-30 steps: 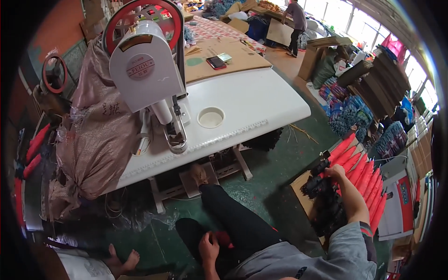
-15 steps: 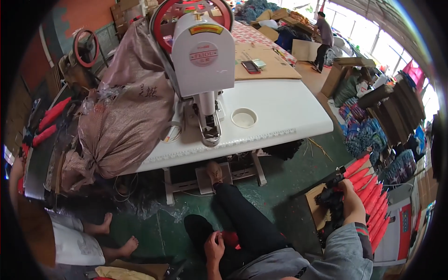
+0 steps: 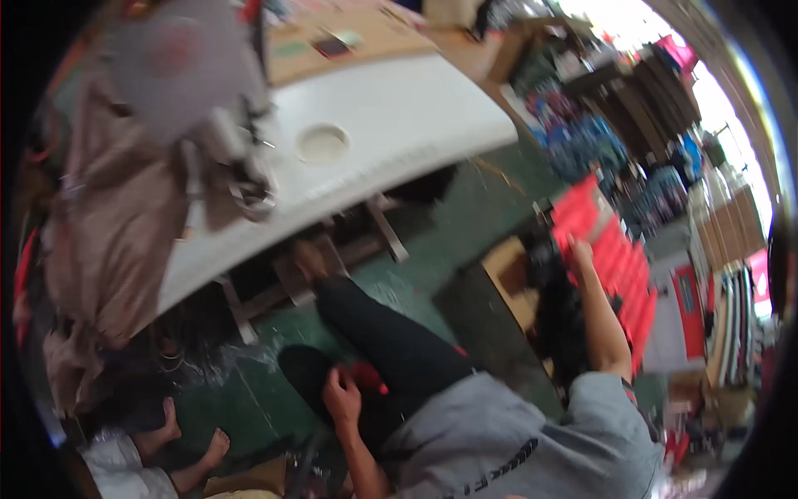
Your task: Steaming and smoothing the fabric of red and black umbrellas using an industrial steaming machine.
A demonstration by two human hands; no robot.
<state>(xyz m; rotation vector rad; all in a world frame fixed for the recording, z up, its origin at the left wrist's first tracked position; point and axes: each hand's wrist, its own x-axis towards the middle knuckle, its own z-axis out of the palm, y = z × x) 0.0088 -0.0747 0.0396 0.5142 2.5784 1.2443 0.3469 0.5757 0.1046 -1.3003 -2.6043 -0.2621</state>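
Observation:
My left hand (image 3: 341,401) is over my lap with its fingers curled together, and whatever they may hold does not show. Beside it a patch of red cloth (image 3: 366,378) lies against my dark trousers. To the right, my right arm is stretched out and my right hand (image 3: 579,252) touches a row of long red folded pieces (image 3: 611,279) that look like folded umbrellas. Blur hides whether its fingers grip one. Black parts (image 3: 553,291) of the bundle lie over an open cardboard box (image 3: 504,274).
A grey press machine (image 3: 179,71) stands on the white table (image 3: 399,108), which has a round hole (image 3: 323,144). A large brown sack (image 3: 116,216) leans at left. My foot (image 3: 309,259) rests on the pedal below. Another person's bare feet (image 3: 216,447) are at lower left.
The view has swung right, so the table and machine now sit farther left and blurred. My right hand remains at the red pieces, reaching farther out; my left hand stays by my lap.

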